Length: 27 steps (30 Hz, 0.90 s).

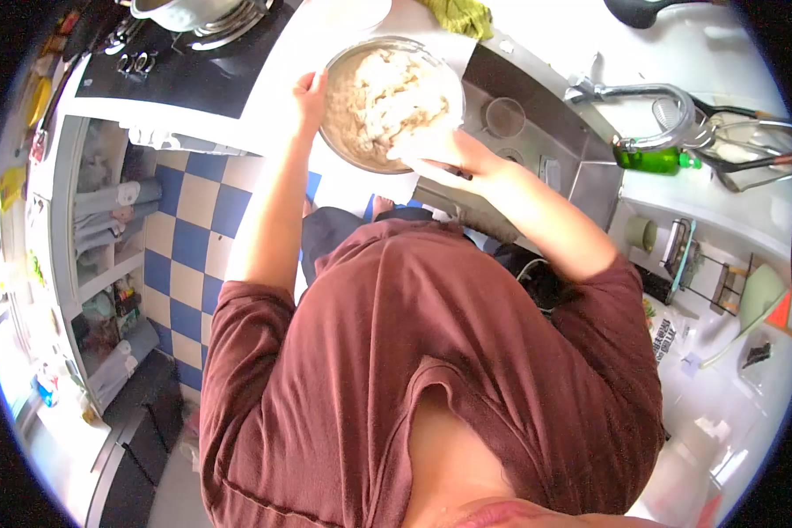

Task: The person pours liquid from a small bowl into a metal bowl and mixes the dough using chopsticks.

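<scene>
A round metal bowl (pixel 326 132) holds a pale, lumpy, dough-like mixture (pixel 392 97). It is by the counter edge, between the hob and the sink. My left hand (pixel 308 97) closes on the bowl's left rim, thumb up. At the bowl's lower right, my right hand (pixel 453 151) is closed round a slim utensil with a dark-ended handle (pixel 459 172). The utensil's working end is lost in glare and the mixture, so its kind cannot be made out.
A black hob (pixel 185 79) with a metal pot (pixel 185 13) is at the left. To the right is a steel sink (pixel 590 185) with a strainer (pixel 505 117) and a tap (pixel 642 91). A green bottle (pixel 647 158) and a green cloth (pixel 462 16) lie nearby.
</scene>
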{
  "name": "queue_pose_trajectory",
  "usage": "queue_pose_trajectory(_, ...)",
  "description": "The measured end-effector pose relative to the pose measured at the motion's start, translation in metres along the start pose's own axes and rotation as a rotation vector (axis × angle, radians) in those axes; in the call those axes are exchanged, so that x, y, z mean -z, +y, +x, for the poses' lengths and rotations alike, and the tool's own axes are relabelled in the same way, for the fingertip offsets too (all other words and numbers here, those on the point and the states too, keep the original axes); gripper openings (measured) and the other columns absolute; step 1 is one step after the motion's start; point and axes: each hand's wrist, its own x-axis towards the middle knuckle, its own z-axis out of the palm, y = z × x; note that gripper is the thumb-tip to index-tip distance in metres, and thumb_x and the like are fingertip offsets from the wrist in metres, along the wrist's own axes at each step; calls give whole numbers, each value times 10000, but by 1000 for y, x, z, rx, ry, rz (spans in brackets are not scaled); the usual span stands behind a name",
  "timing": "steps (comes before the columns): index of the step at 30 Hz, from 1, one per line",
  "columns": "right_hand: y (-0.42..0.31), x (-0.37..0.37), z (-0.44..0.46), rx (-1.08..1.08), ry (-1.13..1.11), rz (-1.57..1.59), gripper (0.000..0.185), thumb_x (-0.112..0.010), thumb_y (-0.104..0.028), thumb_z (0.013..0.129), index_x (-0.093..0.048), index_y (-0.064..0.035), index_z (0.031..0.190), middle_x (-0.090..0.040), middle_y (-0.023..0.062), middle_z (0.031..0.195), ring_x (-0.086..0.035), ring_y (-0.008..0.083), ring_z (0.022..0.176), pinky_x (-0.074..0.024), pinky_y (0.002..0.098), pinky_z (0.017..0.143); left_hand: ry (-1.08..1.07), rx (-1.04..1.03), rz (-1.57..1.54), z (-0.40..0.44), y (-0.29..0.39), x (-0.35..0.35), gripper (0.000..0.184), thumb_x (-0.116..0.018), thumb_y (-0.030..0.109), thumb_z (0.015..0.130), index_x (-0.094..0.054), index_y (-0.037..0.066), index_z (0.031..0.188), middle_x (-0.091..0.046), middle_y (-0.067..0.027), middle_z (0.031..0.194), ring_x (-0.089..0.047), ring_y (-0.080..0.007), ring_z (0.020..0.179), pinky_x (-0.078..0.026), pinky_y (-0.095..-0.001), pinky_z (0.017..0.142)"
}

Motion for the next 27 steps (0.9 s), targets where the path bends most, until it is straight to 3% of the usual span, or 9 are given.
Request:
queue_pose_trajectory(2,25,-8,5,67,57,71,168,-536,-96,821,-583,-21,964,-574,105,762,-557,142,702,-440,291,589,4,33,-33,-2,11,-2,255,-614,236,808,-609,-19,792,-542,20,642,-445,-56,592,-377,-219,530)
queue_pose_trajectory(8,-33,47,-1,102,-44,-587,198,-537,-81,804,-597,-10,980,-622,151,899,-606,271,840,-485,333,735,-48,51,-64,4,-3,2,266,-607,249,812,-612,-17,794,-544,14,648,-450,-57,601,-381,-224,543)
queue_pose_trajectory(12,-38,5,1,2,-104,-67,184,-528,-132,816,-590,-3,932,-617,128,787,-607,204,734,-463,287,661,10,51,-21,-6,16,-3,272,-601,250,816,-613,-20,783,-542,14,647,-452,-54,602,-381,-228,539)
queue_pose_trajectory(14,-30,-2,9,147,130,-125,196,-528,-150,821,-596,-7,937,-618,125,801,-598,180,770,-453,282,671,-19,87,-11,-5,19,0,274,-600,248,817,-613,-24,787,-549,11,654,-460,-54,610,-384,-229,540)
queue_pose_trajectory(17,1,33,21,-134,18,-116,241,-545,-158,807,-598,-18,996,-617,122,804,-583,184,726,-444,277,653,-103,123,-7,-4,23,4,282,-600,251,818,-612,-31,818,-563,1,676,-470,-54,625,-388,-228,544)
queue_pose_trajectory(18,-19,40,14,27,184,-124,255,-559,-150,798,-597,-16,1012,-623,126,829,-578,190,707,-446,277,645,-84,121,-3,-8,25,2,282,-599,253,818,-613,-30,818,-563,0,672,-471,-55,621,-389,-230,543)
queue_pose_trajectory(25,-26,9,5,91,-134,-71,178,-556,-130,789,-570,26,875,-592,145,761,-600,223,718,-459,321,637,-1,68,52,-5,14,0,274,-592,264,830,-627,-6,864,-613,-16,736,-535,-75,639,-438,-222,579)
queue_pose_trajectory(26,-29,1,12,329,72,-185,177,-543,-144,795,-547,30,830,-581,141,742,-599,217,714,-457,315,631,-3,60,51,-4,12,2,271,-593,262,829,-628,-5,859,-612,-13,732,-534,-75,638,-437,-223,578)
queue_pose_trajectory(27,-20,10,12,190,16,-226,178,-539,-145,798,-553,26,846,-583,141,750,-598,222,707,-456,314,627,-21,74,48,-5,13,3,270,-600,260,822,-623,-8,841,-590,-3,701,-508,-72,623,-418,-228,564)
